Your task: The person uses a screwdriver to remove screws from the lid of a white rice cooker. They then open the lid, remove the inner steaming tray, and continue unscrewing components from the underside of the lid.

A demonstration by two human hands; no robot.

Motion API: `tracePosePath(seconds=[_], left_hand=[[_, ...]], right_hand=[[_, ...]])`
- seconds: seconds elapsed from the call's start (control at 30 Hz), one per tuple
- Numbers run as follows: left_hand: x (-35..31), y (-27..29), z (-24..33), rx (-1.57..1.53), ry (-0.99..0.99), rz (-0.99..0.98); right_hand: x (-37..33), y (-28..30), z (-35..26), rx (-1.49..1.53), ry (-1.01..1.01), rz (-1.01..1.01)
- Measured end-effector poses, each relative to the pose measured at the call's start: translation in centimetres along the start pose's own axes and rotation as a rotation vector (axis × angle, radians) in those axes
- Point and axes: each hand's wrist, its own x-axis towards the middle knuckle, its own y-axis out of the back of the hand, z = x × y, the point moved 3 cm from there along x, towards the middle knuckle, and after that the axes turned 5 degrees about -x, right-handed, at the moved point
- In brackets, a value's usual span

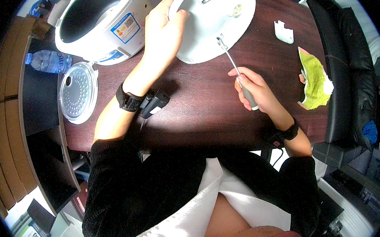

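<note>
My left hand (164, 30) is closed on the near-left edge of a large white oval cover (197, 27), holding it tilted up off the table. Small recesses and a metal fitting show on the side facing me. In my right hand (257, 89) is a screwdriver (249, 97) with a grey and white handle. Its thin shaft points up and left, and the tip meets a small recess near the cover's lower edge. Left of the cover stands a white rice cooker body (105, 34) with a dark interior, partly cut off at the top.
A translucent perforated steamer tray (79, 93) lies at the table's left edge, below a water bottle (49, 61). On the right are a small white plastic piece (284, 32) and a yellow-green cloth (314, 81). A black sofa (341, 72) borders the dark wooden table (207, 113).
</note>
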Motion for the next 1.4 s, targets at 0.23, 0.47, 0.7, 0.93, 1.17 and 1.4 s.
tracePosePath(seconds=[0.23, 0.47, 0.7, 0.93, 1.17, 1.4], left_hand=[[-0.3, -0.1, 0.8, 0.043, -0.027, -0.011], [0.1, 0.1, 0.0, 0.049, -0.008, -0.006], [0.1, 0.1, 0.0, 0.022, 0.015, 0.006], [0.2, 0.1, -0.5, 0.008, 0.011, 0.007], [0.2, 0.2, -0.6, 0.014, 0.026, 0.004], [0.2, 0.1, -0.3, 0.014, 0.011, 0.01]], right_hand=[[-0.8, 1.8, -3.3, -1.223, 0.342, 0.472], [-1.0, 3.0, -2.1, -0.709, 0.161, 0.268], [-0.4, 1.3, -0.8, -0.059, -0.014, 0.01], [-0.2, 0.9, -0.3, -0.005, -0.02, 0.001], [-0.2, 0.7, -0.4, -0.03, -0.013, 0.006], [-0.1, 0.7, -0.3, -0.017, -0.009, 0.02]])
